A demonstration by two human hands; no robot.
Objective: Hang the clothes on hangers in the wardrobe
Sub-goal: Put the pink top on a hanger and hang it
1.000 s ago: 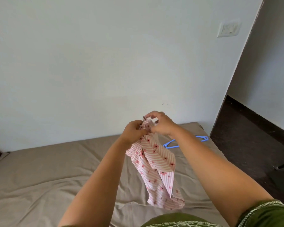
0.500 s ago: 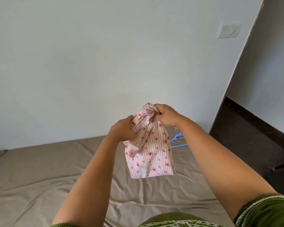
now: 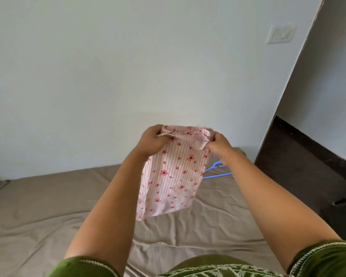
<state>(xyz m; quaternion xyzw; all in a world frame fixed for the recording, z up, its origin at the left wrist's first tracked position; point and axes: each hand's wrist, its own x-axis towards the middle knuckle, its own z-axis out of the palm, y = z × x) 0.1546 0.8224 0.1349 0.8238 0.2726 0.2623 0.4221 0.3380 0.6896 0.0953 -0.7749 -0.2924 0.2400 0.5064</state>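
Both bare forearms extend forward from green short sleeves (image 3: 326, 258), converging toward 12 o'clock. Left hand (image 3: 153, 141), at 11 o'clock of centre, has fingers curled, pinching the upper left edge of the pink garment (image 3: 174, 176). Right hand (image 3: 220, 145), at 1 o'clock, grips the upper right edge, knuckles up. The hands are level and apart

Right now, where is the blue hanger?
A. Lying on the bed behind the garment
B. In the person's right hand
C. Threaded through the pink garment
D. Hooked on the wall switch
A: the blue hanger lies on the brown bed, partly hidden behind the pink floral garment, which the left hand and right hand hold up by its top edge.
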